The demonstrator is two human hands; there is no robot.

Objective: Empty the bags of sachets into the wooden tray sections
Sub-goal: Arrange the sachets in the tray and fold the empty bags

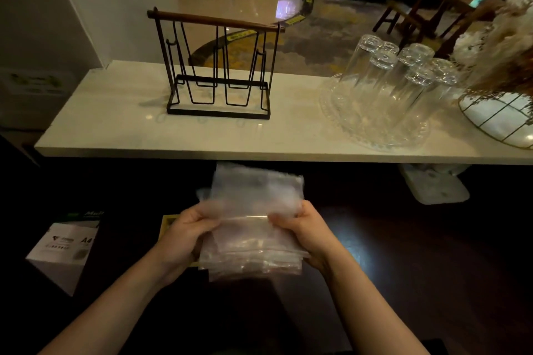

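Note:
Both my hands hold a stack of clear plastic zip bags [253, 228] over a dark lower counter. My left hand [184, 236] grips the stack's left edge, and my right hand [305, 230] grips its right edge. The bags look flat and see-through; no sachets show inside them. A yellowish edge [167, 225] peeks out under my left hand; I cannot tell what it is. No wooden tray is in view.
A white marble shelf [115, 130] runs across above my hands, carrying a black wire rack [219, 72] with a wooden bar, upturned glasses [398, 78] on a clear tray and a wire basket [496, 121]. A white A4 paper box [63, 251] sits at the lower left.

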